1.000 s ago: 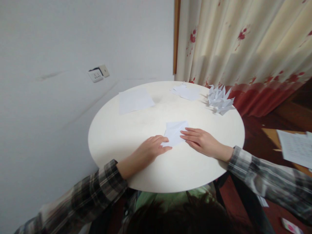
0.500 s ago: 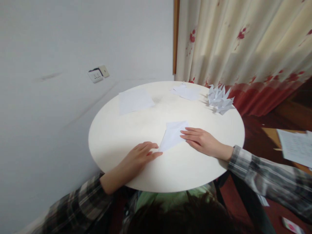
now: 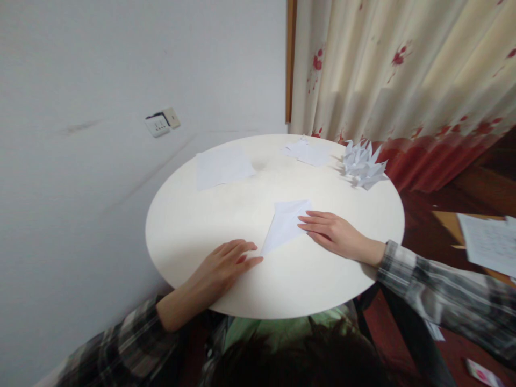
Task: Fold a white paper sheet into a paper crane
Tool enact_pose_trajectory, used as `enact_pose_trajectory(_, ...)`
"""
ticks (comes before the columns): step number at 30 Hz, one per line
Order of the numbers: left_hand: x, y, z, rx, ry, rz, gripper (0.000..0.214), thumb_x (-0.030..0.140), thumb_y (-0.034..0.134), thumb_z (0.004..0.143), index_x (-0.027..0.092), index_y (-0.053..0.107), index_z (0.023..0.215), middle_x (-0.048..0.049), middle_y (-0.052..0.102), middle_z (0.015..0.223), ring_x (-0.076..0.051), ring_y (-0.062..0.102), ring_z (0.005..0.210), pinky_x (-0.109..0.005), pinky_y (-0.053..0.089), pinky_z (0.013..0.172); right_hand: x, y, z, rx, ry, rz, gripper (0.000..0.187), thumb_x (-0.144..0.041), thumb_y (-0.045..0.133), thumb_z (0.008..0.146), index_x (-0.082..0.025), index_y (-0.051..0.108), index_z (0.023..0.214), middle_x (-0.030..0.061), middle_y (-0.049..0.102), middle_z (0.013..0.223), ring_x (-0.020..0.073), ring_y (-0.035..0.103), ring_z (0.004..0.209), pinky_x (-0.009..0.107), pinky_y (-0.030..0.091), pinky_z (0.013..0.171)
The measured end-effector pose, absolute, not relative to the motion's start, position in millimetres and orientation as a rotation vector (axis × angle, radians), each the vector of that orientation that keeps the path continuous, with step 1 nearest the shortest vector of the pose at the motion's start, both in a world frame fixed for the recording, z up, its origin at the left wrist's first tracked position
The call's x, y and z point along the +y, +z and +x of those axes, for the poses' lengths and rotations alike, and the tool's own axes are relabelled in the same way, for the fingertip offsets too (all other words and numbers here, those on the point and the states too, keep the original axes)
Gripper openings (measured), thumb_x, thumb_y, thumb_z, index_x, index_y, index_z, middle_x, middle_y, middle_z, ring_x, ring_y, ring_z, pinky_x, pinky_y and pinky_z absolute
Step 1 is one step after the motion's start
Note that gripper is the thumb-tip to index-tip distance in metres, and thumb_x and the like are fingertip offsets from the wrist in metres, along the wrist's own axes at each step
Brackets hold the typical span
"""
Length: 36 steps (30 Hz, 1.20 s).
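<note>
A folded piece of white paper (image 3: 283, 224) lies flat on the round white table (image 3: 193, 226), its narrow point towards the lower left. My right hand (image 3: 332, 232) rests on the paper's right side with outstretched fingers, pressing it to the tabletop. Close to the narrow point is my left hand (image 3: 229, 264), thumb and fingers apart and nothing held between them. Whether the left thumb tip touches the paper's point, I cannot tell.
Several folded paper cranes (image 3: 364, 164) stand at the table's right rear. Loose white sheets (image 3: 223, 166) lie at the back left, and smaller paper pieces (image 3: 308, 152) at the back. A wall with a socket (image 3: 158, 126) borders the left; a curtain (image 3: 395, 80) hangs behind.
My left hand has slid slightly to the lower left, and the paper's narrow point is now more exposed. My right hand stays in place on the paper.
</note>
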<state>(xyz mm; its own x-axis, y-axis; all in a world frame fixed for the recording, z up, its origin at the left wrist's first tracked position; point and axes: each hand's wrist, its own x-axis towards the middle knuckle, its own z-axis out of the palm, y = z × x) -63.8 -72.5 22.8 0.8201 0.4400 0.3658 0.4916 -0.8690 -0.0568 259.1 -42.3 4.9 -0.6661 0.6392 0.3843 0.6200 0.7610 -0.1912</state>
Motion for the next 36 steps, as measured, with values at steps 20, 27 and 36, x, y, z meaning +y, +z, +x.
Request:
enact_pose_trajectory(20, -30.1, 5.8, -0.1, -0.701, -0.360, -2.922, 0.036, 0.021, 0.046, 0.089, 0.007, 0.048, 0.122, -0.0156, 0.054, 0.126, -0.023, 0.051, 0.117, -0.037, 0.042, 0.098, -46.6, 12.1, 258.0, -2.494, 0.132, -0.747, 0.033, -0.021, 0.044, 0.090, -0.020, 0.053, 0.122, 0.0081, 0.066, 0.099, 0.0173, 0.060, 0.093, 0.035, 0.051, 0.083)
enact_pose_trajectory(27, -28.6, 8.6, 3.4, -0.653, -0.410, -2.909, 0.026, 0.012, 0.041, 0.089, 0.006, 0.058, 0.107, -0.0149, 0.064, 0.109, -0.022, 0.060, 0.100, -0.036, 0.049, 0.087, -39.5, 3.5, 258.2, -2.504, 0.107, -0.841, 0.039, -0.034, 0.051, 0.088, -0.019, 0.050, 0.125, 0.0104, 0.062, 0.115, 0.0213, 0.056, 0.108, 0.040, 0.047, 0.093)
enact_pose_trajectory(36, -26.7, 15.2, 8.7, -1.132, -0.659, -3.008, 0.025, 0.026, 0.042, 0.093, 0.015, 0.063, 0.102, -0.0059, 0.068, 0.097, -0.018, 0.062, 0.090, -0.033, 0.049, 0.083, -37.1, 10.2, 249.7, -2.469, 0.143, -0.883, 0.025, -0.033, 0.044, 0.091, -0.018, 0.062, 0.099, 0.0092, 0.066, 0.092, 0.0196, 0.059, 0.089, 0.035, 0.049, 0.079)
